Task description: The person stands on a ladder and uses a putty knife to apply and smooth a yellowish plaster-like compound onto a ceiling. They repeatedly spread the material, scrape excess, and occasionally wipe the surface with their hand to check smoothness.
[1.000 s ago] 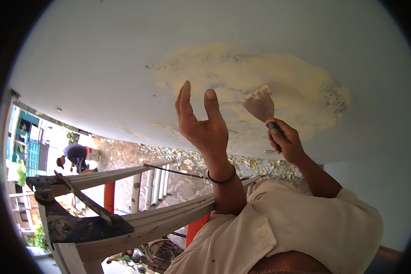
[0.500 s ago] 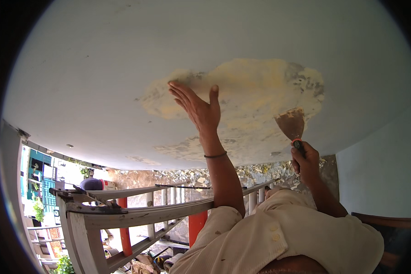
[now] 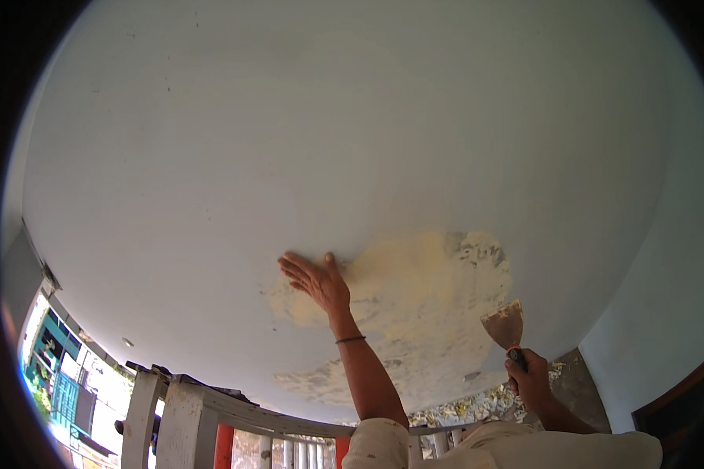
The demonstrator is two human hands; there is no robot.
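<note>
One flaking wall patch (image 3: 414, 273): left hand (image 3: 317, 283) spread, apparently feel-checking; right hand (image 3: 530, 379) grips putty knife (image 3: 506, 324). Scraping needs flat blade contact.

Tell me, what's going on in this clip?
The person's right hand grips a scraper by its dark handle, blade upward. The empty left hand reaches up, fingers extended, by the left part of a blotchy cream patch on a pale surface; whether it touches is unclear. A ladder is in view at lower left.
</note>
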